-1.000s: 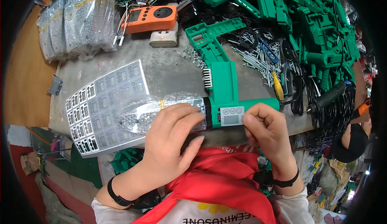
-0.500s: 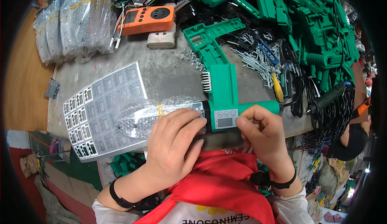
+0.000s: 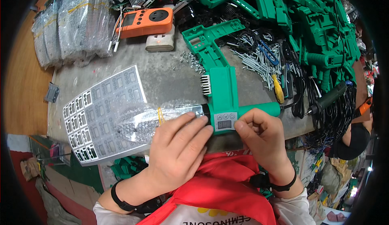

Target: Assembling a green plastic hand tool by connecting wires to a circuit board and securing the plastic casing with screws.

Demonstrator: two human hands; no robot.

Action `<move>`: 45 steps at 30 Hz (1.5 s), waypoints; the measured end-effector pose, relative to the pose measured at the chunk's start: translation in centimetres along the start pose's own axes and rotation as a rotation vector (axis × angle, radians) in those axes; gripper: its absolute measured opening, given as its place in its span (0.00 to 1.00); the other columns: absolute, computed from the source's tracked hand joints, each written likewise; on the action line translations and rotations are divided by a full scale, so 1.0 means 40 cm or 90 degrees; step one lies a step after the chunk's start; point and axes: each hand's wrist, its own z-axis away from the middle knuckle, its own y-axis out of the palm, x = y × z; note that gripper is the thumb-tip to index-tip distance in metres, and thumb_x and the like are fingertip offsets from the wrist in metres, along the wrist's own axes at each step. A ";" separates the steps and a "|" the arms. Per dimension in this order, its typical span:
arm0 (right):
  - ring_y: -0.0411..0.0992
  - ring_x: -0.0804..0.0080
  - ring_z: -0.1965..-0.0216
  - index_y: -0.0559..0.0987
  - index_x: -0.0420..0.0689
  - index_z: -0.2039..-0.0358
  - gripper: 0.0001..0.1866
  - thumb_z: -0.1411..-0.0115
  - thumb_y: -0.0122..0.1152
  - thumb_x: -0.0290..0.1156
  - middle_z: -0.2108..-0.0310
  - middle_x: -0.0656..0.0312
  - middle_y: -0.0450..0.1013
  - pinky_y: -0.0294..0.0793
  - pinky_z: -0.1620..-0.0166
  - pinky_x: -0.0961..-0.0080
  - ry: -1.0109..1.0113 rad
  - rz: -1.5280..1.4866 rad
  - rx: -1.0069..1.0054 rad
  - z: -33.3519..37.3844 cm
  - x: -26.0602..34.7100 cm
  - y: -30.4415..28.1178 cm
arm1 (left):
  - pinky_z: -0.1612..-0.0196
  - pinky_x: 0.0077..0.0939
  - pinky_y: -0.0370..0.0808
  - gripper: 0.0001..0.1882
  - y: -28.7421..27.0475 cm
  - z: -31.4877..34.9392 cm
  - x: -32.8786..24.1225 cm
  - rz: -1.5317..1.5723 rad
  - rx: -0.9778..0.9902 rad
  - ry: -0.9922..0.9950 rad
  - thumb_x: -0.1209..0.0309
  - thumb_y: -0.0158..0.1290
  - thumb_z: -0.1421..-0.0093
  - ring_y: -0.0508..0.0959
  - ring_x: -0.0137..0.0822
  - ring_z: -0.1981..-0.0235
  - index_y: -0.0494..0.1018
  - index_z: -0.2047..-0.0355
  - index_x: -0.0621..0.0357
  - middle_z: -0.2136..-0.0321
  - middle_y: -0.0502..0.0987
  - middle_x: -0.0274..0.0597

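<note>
A green plastic tool housing (image 3: 223, 83) lies on the bench in front of me, its cylindrical end (image 3: 259, 110) pointing right. Its left end is a barrel wrapped in clear bubble wrap (image 3: 142, 123) with a yellow rubber band. On the housing sits a grey label (image 3: 225, 121) with round button marks and a dark display window. My left hand (image 3: 178, 144) lies over the wrapped barrel, fingers stretched, fingertips by the black collar. My right hand (image 3: 259, 133) has curled fingers, with thumb and forefinger tips at the label's right edge; anything pinched between them is hidden.
A sheet of grey labels (image 3: 101, 111) lies left, partly under the wrap. Behind are an orange meter (image 3: 146, 22), bubble-wrapped packs (image 3: 83, 22), an open green half-shell (image 3: 206, 42) and loose screws (image 3: 259, 65). A yellow-handled screwdriver (image 3: 278, 89), a power screwdriver (image 3: 330, 97) and heaped green housings (image 3: 324, 34) are right.
The label's display window has turned from plain grey to dark, and the label tilts slightly. My left fingers have shifted a little right; my right hand stays at the label's edge.
</note>
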 end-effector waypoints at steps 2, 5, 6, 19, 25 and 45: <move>0.62 0.93 0.83 0.75 0.38 0.72 0.06 0.38 0.61 0.24 0.83 0.73 0.68 0.58 0.81 0.88 -0.036 0.024 -0.007 -0.001 -0.008 -0.002 | 0.50 0.44 0.71 0.30 0.006 -0.003 0.000 -0.024 0.013 0.035 0.77 0.64 0.62 0.73 0.52 0.48 0.75 0.53 0.60 0.49 0.75 0.48; 0.61 0.90 0.83 0.74 0.38 0.73 0.07 0.40 0.64 0.23 0.85 0.69 0.67 0.58 0.81 0.85 -0.046 0.071 -0.019 -0.003 -0.001 -0.002 | 0.50 0.45 0.70 0.31 0.018 -0.003 -0.003 -0.060 0.035 0.071 0.74 0.64 0.61 0.72 0.51 0.45 0.76 0.51 0.59 0.46 0.75 0.45; 0.61 0.90 0.83 0.74 0.38 0.73 0.07 0.40 0.64 0.23 0.85 0.69 0.67 0.58 0.81 0.85 -0.044 0.070 -0.023 -0.007 0.002 -0.003 | 0.50 0.45 0.70 0.30 0.019 -0.003 -0.003 -0.084 0.041 0.073 0.74 0.64 0.60 0.72 0.51 0.45 0.76 0.51 0.59 0.46 0.75 0.44; 0.71 0.51 0.77 0.68 0.42 0.78 0.10 0.42 0.58 0.27 0.80 0.53 0.69 0.68 0.75 0.61 -0.277 0.437 -0.025 -0.059 0.037 -0.075 | 0.53 0.44 0.71 0.29 0.016 -0.024 -0.004 -0.075 0.062 0.048 0.74 0.64 0.60 0.74 0.52 0.49 0.76 0.52 0.60 0.51 0.76 0.48; 0.69 0.56 0.70 0.75 0.40 0.70 0.09 0.51 0.66 0.22 0.74 0.55 0.69 0.69 0.66 0.66 -0.328 0.415 -0.149 -0.058 -0.023 -0.193 | 0.55 0.39 0.72 0.34 0.018 -0.045 0.004 -0.083 0.067 0.047 0.74 0.64 0.62 0.74 0.48 0.57 0.75 0.48 0.59 0.52 0.72 0.50; 0.68 0.46 0.49 0.75 0.38 0.52 0.26 0.55 0.46 0.11 0.52 0.46 0.70 0.70 0.46 0.60 -0.317 0.554 -0.223 -0.030 -0.160 -0.429 | 0.52 0.42 0.66 0.29 0.030 -0.064 -0.047 -0.186 0.104 -0.061 0.72 0.64 0.62 0.69 0.49 0.56 0.81 0.54 0.44 0.57 0.69 0.49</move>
